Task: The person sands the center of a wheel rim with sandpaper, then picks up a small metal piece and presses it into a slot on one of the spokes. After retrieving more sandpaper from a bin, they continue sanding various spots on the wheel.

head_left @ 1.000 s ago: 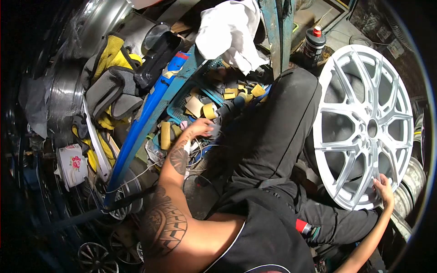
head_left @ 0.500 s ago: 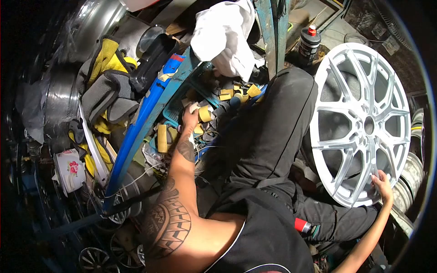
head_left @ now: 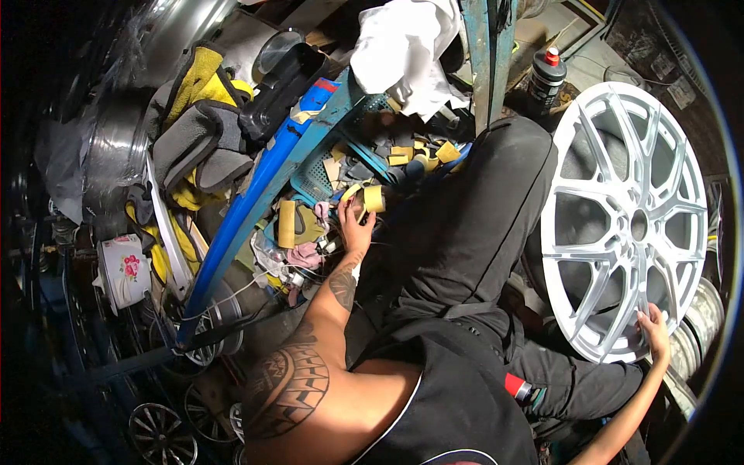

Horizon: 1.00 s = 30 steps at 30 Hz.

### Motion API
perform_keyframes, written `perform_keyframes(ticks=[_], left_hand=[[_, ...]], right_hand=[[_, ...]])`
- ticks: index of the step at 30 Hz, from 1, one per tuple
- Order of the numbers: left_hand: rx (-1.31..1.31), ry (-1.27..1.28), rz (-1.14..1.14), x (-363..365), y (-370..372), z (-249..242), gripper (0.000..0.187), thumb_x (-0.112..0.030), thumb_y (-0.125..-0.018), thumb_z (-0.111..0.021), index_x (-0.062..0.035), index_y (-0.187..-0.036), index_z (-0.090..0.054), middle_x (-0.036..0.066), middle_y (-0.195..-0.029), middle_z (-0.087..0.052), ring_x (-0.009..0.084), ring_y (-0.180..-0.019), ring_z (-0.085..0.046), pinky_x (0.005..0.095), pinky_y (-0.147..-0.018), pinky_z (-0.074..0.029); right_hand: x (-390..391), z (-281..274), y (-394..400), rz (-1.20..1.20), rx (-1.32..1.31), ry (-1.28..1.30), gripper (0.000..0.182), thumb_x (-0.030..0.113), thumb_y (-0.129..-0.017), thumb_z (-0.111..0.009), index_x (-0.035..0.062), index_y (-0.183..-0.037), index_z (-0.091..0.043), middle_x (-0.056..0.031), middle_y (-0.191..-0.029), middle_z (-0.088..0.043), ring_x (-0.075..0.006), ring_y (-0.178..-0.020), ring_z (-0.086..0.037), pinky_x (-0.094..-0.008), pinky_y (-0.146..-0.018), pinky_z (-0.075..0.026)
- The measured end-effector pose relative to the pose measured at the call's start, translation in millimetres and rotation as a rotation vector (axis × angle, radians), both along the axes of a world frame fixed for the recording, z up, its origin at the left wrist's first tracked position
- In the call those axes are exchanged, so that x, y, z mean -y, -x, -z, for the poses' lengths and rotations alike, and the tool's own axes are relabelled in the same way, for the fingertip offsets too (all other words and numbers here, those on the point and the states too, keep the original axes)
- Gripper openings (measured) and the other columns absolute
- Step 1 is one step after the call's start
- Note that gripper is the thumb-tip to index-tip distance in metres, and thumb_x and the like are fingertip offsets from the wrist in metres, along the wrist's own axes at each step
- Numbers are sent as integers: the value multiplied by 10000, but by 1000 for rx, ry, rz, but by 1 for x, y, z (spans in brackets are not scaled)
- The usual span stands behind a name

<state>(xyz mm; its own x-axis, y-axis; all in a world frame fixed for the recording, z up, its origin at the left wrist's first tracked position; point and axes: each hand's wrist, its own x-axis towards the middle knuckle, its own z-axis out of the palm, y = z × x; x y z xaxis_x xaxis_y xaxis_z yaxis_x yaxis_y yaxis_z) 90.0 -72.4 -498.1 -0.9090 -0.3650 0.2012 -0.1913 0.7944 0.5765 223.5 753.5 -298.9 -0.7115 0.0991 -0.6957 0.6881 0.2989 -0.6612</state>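
Note:
My left hand (head_left: 356, 229) is over the clutter beside my knee, its fingers closed on a curled yellow strip (head_left: 374, 199) that looks like sandpaper. Part of that strip is hidden behind the fingers. Just left of the hand, a rolled yellow piece (head_left: 287, 224) stands among scraps. A teal plastic basket (head_left: 311, 180) holding loose yellow and grey pieces lies beyond. On the right, a silver-white alloy wheel (head_left: 593, 250) leans tilted by my legs. My right hand (head_left: 655, 332) grips the lower end of one of its spokes near the rim.
A blue-painted metal bar (head_left: 246, 198) runs diagonally on the left, with yellow-grey cloths (head_left: 203, 143) behind it. White cloth (head_left: 403, 54) hangs at the top. A dark bottle with a red cap (head_left: 545, 80) stands behind the wheel. More wheels (head_left: 163, 434) lie lower left.
My left hand has drawn back from the basket's edge, down and to the right, with the curled strip in its fingers. My right hand keeps its place on the wheel; the view has shifted slightly.

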Motion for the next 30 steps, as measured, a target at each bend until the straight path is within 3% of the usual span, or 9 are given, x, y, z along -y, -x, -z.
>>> perform_keyframes(ticks=[5,9,13,17,21,24,25,29,30], left_hand=[[208,-91,-41,-5,-16,19,578,-201,-836,-808,-49,-1337,-561,248,-1620,-265,440,-1415,-420,440,-1123,-428],[228,-1,-38,-1,-17,42,635,-177,-839,-784,-30,-1403,-530,257,-1516,-453,428,-1372,-478,456,-1125,-430],[202,-226,-61,4,-9,29,610,-206,-827,-796,-40,-1369,-570,230,-1262,-644,408,-1200,-607,478,-1035,-480],[260,14,-112,17,5,19,665,-301,-792,-833,-66,-1359,-576,236,-1217,-663,418,-1143,-627,484,-974,-501],[157,-35,-280,65,38,29,392,-365,-902,-734,-37,-1114,-708,253,-1009,-720,452,-1067,-659,488,-920,-514],[234,-112,-465,109,66,26,448,-414,-974,-642,25,-1009,-725,280,-1019,-723,485,-959,-691,526,-859,-523],[91,-39,-396,132,72,39,455,-380,-998,-649,73,-995,-695,228,-802,-733,285,-602,-722,428,-630,-555],[122,-575,-353,120,85,-22,392,-340,-1041,-612,-39,-1286,-553,111,-993,-713,171,-645,-694,286,-488,-476],[63,-563,-383,118,84,-23,412,-320,-1028,-627,-23,-1300,-543,137,-1023,-710,212,-719,-699,321,-555,-501]], right_hand=[[0,1,-1,-5,-6,-20,318,161,-975,-674,6,-1242,-595,15,-890,-595,-86,-737,-558,-256,-653,-464],[-6,5,-3,-10,-3,-12,348,172,-973,-675,2,-1264,-588,11,-905,-597,-86,-739,-562,-255,-656,-465],[-6,5,-3,-11,-2,-11,355,178,-972,-675,-6,-1263,-587,4,-910,-598,-91,-731,-563,-255,-657,-466],[-8,8,-5,-8,-17,-2,358,177,-971,-674,-14,-1261,-586,0,-914,-602,-94,-730,-565,-255,-658,-467],[-5,3,-3,-14,10,-17,352,178,-973,-677,-10,-1257,-588,-3,-910,-604,-95,-745,-567,-253,-664,-471],[-3,1,-3,12,22,-55,346,182,-974,-683,2,-1254,-592,5,-904,-603,-93,-755,-567,-250,-670,-471],[-2,0,-2,10,21,-56,343,183,-974,-685,6,-1253,-593,7,-903,-602,-91,-758,-567,-249,-671,-470],[-3,2,-3,15,15,-52,336,184,-973,-691,16,-1248,-596,15,-900,-603,-86,-763,-568,-246,-672,-469],[-3,2,-3,15,13,-49,335,183,-973,-692,17,-1248,-596,17,-901,-603,-85,-763,-568,-246,-672,-468]])
